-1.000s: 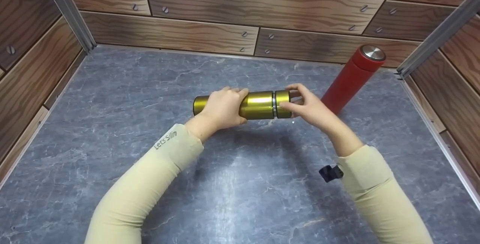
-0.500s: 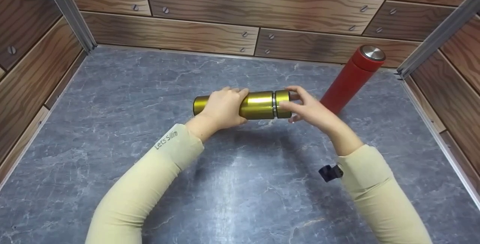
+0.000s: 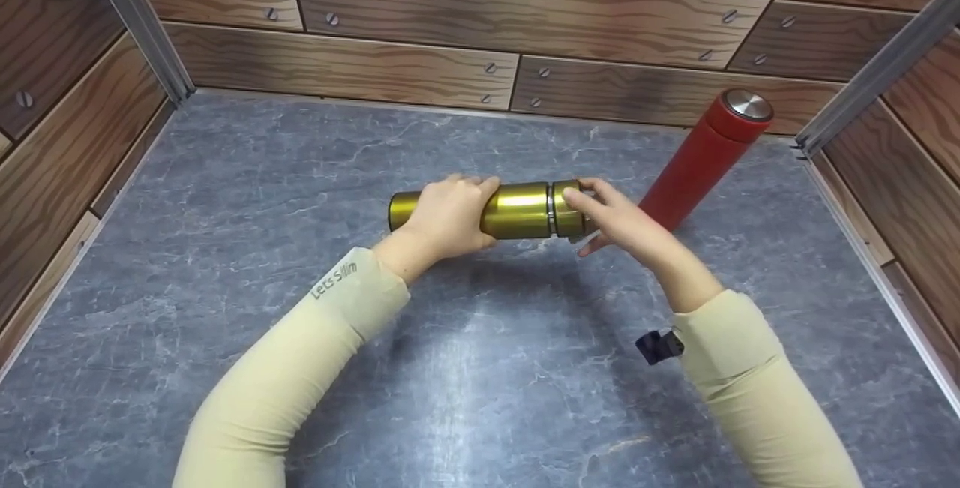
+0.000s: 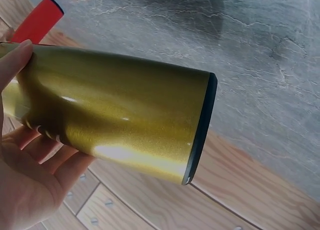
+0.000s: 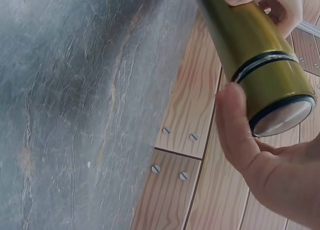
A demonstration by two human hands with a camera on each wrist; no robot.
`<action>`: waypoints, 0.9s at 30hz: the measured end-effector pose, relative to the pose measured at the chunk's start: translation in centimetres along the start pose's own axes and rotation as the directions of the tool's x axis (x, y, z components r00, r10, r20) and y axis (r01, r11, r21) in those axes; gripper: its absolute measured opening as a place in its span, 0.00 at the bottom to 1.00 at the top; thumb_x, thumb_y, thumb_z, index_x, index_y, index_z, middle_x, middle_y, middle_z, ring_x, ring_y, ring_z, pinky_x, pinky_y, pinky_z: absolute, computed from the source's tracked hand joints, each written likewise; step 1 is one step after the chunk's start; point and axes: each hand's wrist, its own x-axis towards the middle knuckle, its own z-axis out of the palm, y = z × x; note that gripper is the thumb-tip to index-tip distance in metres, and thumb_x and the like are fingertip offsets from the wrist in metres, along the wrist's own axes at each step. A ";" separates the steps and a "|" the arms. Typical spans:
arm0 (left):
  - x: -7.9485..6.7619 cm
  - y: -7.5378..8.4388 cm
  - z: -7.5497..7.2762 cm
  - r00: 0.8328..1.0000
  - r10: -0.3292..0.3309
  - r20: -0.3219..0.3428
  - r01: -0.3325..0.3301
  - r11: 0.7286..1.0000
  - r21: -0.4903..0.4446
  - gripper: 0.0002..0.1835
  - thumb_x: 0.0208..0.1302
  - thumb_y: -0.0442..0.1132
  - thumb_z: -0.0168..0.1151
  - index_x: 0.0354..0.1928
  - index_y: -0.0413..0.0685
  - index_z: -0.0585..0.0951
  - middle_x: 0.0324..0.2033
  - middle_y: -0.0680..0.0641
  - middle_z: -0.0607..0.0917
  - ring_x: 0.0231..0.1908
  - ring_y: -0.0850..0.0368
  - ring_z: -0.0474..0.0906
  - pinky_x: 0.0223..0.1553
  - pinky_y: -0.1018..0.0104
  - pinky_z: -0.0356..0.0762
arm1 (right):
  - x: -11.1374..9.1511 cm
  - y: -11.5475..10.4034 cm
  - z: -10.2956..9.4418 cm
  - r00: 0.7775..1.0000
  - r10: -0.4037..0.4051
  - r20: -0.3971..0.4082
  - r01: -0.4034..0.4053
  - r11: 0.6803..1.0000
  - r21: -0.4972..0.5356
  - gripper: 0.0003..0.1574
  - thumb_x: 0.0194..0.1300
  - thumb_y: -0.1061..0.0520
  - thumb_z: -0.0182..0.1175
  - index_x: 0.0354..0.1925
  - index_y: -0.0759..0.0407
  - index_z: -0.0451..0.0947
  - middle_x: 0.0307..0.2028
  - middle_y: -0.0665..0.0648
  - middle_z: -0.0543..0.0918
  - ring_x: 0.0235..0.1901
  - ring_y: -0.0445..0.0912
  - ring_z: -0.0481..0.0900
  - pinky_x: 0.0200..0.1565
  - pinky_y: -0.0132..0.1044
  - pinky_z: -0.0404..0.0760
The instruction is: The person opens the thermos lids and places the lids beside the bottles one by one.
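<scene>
mid-frame, the left hand (image 3: 450,217) grips the gold vacuum flask (image 3: 521,211) sideways, seemingly to steady it while the right hand (image 3: 624,222) curls thumb and fingers around the cap (image 3: 568,220).

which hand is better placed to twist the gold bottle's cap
Probably the right hand: it is at the cap, while the left hand grips the gold bottle by its body.
</scene>
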 end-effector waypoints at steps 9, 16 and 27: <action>0.0 0.2 0.2 1.000 0.007 0.003 -0.007 1.000 0.016 0.42 0.47 0.52 0.71 0.63 0.44 0.69 0.54 0.42 0.79 0.53 0.42 0.76 0.49 0.49 0.77 | -0.1 0.0 0.0 1.000 0.014 -0.010 -0.014 1.000 0.000 0.41 0.67 0.45 0.51 0.67 0.66 0.49 0.56 0.70 0.64 0.45 0.53 0.74 0.38 0.38 0.83; 0.0 0.2 0.0 1.000 0.025 -0.009 -0.025 1.000 0.006 0.39 0.46 0.51 0.71 0.61 0.45 0.70 0.53 0.43 0.81 0.50 0.43 0.78 0.47 0.49 0.78 | -0.2 -0.1 -0.2 0.999 0.039 -0.032 -0.040 0.999 -0.029 0.37 0.68 0.42 0.48 0.61 0.68 0.57 0.45 0.64 0.72 0.34 0.46 0.77 0.32 0.36 0.83; -0.1 0.3 -0.1 1.000 0.016 -0.013 -0.016 1.000 0.001 0.38 0.46 0.51 0.72 0.59 0.45 0.71 0.51 0.43 0.81 0.48 0.43 0.78 0.46 0.49 0.78 | -0.3 -0.2 -0.1 0.999 0.032 -0.041 -0.031 0.999 0.020 0.36 0.68 0.43 0.47 0.60 0.70 0.59 0.39 0.61 0.73 0.27 0.44 0.78 0.32 0.41 0.84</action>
